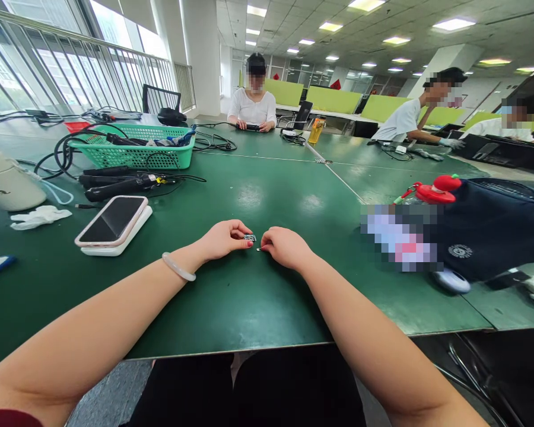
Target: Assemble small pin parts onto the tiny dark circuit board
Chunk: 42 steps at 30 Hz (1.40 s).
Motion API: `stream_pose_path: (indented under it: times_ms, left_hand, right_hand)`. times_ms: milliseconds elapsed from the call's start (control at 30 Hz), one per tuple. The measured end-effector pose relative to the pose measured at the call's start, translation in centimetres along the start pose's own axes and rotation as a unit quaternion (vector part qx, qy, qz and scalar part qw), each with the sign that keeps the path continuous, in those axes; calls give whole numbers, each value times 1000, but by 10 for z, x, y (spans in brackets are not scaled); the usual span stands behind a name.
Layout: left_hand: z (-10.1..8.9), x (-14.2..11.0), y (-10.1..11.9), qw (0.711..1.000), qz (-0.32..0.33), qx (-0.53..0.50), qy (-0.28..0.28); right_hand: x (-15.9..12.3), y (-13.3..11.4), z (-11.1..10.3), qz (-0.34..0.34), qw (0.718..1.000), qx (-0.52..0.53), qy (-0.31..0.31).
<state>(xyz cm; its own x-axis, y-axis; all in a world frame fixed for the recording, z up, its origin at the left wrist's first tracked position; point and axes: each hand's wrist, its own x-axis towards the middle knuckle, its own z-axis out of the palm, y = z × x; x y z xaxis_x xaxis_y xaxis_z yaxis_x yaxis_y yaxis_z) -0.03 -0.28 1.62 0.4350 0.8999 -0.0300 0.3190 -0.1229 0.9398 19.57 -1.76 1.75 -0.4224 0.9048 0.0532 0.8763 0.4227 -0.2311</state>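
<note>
My left hand [222, 242], with a pale bangle [178, 268] on its wrist, pinches a small grey-and-white piece with cut-outs [250, 238] between thumb and fingers. It looks like a tiny frame or board; its exact kind is too small to make out. Just to the right, my right hand [288, 248] has its fingers closed at a tiny whitish piece [258, 249], mostly hidden by the fingertips. The two hands face each other, a small gap apart, low over the green table [231, 314].
On the left lie a phone [114, 220] on a white box, black cable bundles [115, 185] and a green basket [137, 155]. To the right are a dark bag [498, 231] and a computer mouse [451, 281]. A person [253, 107] sits opposite; others work at the right.
</note>
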Motion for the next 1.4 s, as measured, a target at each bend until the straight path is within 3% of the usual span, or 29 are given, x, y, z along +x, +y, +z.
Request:
stream_pose_path:
  times_ms: [133, 267, 433, 633, 1033, 1400]
  left_hand:
    - [0, -1, 4, 1000, 3, -3, 21]
    - [2, -2, 7, 999, 7, -20, 35]
    - [5, -3, 5, 1000, -6, -27, 9]
    - [6, -4, 5, 1000, 0, -11, -4]
    - [6, -4, 7, 999, 2, -32, -16]
    - [3, -3, 11, 995, -21, -97, 24]
  right_hand:
    - [1, 2, -1, 18, 999, 8, 27]
    - [-1, 2, -7, 49, 992, 37, 108]
    - [-4, -7, -10, 17, 979, 92, 180]
    - [-5, -15, -7, -49, 980, 118, 150]
    - [-7, -16, -9, -47, 982, 118, 140]
    - [-3, -8, -4, -25, 984, 124, 127]
